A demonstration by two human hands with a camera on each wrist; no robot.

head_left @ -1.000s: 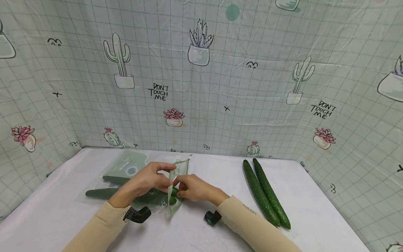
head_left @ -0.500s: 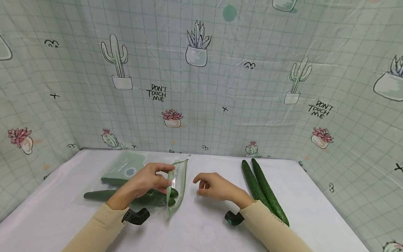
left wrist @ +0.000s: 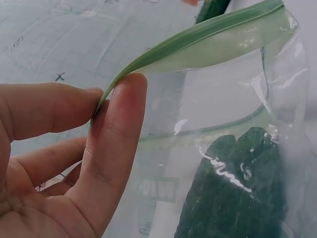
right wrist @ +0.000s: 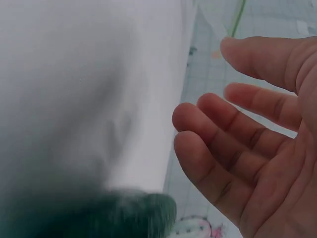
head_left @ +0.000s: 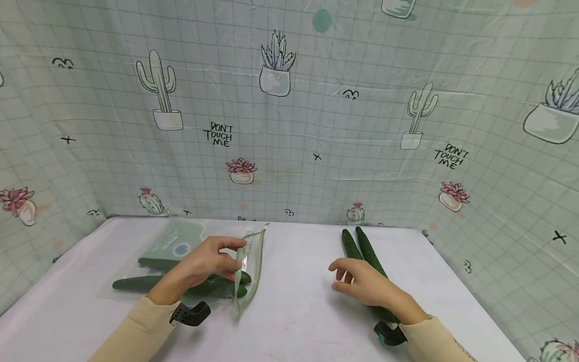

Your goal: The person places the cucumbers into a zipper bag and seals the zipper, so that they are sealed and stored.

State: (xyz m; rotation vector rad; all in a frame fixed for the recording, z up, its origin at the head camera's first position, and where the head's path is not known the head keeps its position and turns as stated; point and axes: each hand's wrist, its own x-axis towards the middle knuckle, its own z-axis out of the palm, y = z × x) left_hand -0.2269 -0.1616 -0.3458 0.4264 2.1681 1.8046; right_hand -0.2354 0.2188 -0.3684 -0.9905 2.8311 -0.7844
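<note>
My left hand pinches the green-edged mouth of a clear zip bag between thumb and finger, and the mouth stands parted. Inside lie two cucumbers, their ends close to the opening; the left forearm hides part of them in the head view. My right hand holds nothing, its fingers loosely bent and spread from the thumb. It hovers over the front part of two loose cucumbers that lie side by side on the right. In the right wrist view, a blurred cucumber shows below the fingers.
A pale green printed item lies at the back left, beside the bagged cucumbers. The white table ends at a hanging cloth with cactus prints behind and on both sides.
My right hand has left the bag's mouth and moved right, over the loose cucumbers. The left hand keeps its pinch on the bag; the head view has shifted slightly.
</note>
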